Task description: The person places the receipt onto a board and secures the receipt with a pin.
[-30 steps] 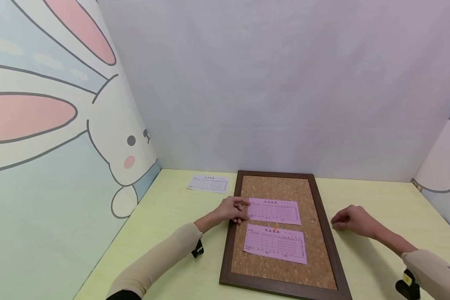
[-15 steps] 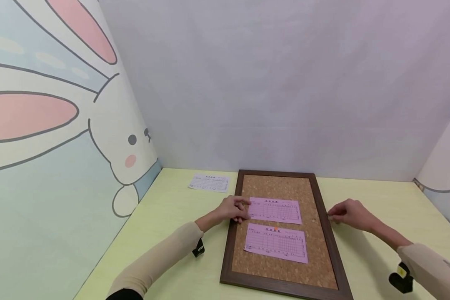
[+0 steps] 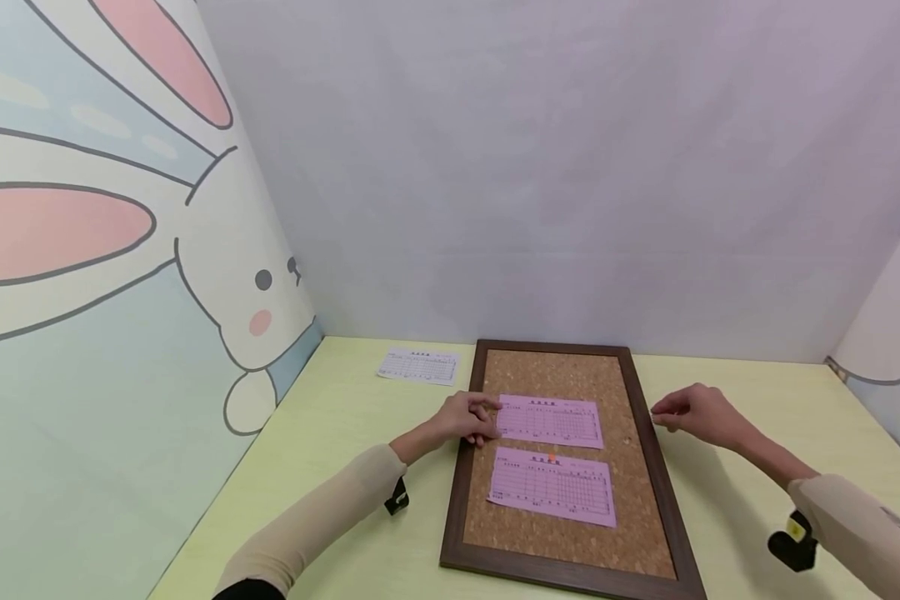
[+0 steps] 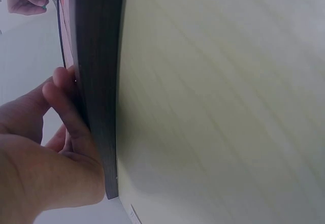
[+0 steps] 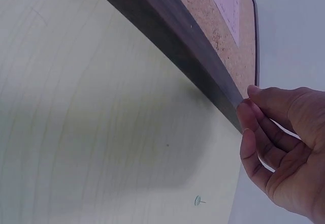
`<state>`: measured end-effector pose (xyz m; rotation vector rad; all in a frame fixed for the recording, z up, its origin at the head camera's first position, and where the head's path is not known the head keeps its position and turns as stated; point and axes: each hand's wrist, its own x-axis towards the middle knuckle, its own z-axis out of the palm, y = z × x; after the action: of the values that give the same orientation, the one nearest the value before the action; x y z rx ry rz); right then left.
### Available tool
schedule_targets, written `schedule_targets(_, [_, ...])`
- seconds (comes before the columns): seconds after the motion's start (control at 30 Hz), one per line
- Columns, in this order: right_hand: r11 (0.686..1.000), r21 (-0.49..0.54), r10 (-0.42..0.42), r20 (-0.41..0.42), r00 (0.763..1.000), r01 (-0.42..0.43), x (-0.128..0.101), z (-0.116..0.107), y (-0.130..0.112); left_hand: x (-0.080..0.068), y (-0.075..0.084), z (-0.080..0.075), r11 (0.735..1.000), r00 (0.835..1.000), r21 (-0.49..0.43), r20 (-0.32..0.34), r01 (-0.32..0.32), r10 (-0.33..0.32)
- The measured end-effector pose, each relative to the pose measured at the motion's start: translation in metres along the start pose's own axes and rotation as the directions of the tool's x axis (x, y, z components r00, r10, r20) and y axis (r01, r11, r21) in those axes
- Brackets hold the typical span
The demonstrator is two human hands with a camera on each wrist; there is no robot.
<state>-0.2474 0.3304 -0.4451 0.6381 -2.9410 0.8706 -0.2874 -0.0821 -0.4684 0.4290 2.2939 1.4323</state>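
Note:
A cork board (image 3: pixel 547 371) with a dark wooden frame lies on the table. On it are an upper pink slip (image 3: pixel 551 422) and a lower pink slip (image 3: pixel 553 487), the lower one with an orange thumbtack (image 3: pixel 552 457) at its top. My left hand (image 3: pixel 465 417) lies over the frame's left side, fingertips touching the upper slip's left edge. Just above the frame's right side, my right hand (image 3: pixel 697 414) pinches a small greenish thumbtack (image 4: pixel 45 5) between thumb and forefinger; fingers mostly hide it. Another clear thumbtack (image 5: pixel 198 200) lies on the table below that hand.
A white printed slip (image 3: pixel 418 367) lies on the pale yellow table (image 3: pixel 367 433), left of the board's far end. A grey wall (image 3: pixel 540 208) rises behind the table, and a rabbit-painted panel (image 3: pixel 225 275) stands at the left.
My right hand has risen from the table and moved left, up to the board's right frame side. My left hand and the slips have stayed in place.

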Motion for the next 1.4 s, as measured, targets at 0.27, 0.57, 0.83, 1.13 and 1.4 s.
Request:
schedule_targets(0.27, [0.999,0.034,0.013,0.011,1.000,-0.013,0.014,0.005,-0.018,0.000,0.001,0.000,1.000,1.000,-0.004,-0.003,0.000,0.000])
schedule_targets(0.57, [0.998,0.064,-0.015,0.030,0.999,0.013,0.035,0.013,-0.037,0.000,0.001,0.001,1.000,1.000,-0.005,-0.016,0.013,-0.013])
schedule_targets(0.83, [0.996,0.090,-0.027,0.048,0.998,0.023,0.047,0.024,-0.047,-0.001,0.002,0.002,1.000,0.999,0.001,-0.029,0.024,-0.024])
schedule_targets(1.13, [0.990,0.133,-0.051,0.057,0.997,0.043,0.058,0.033,-0.058,0.000,0.002,0.002,1.000,0.999,-0.001,-0.035,0.026,-0.026])
schedule_targets(1.4, [0.985,0.172,-0.036,0.059,0.998,0.026,0.064,0.046,-0.063,-0.001,0.002,0.002,1.000,0.999,-0.011,-0.035,0.024,-0.024])
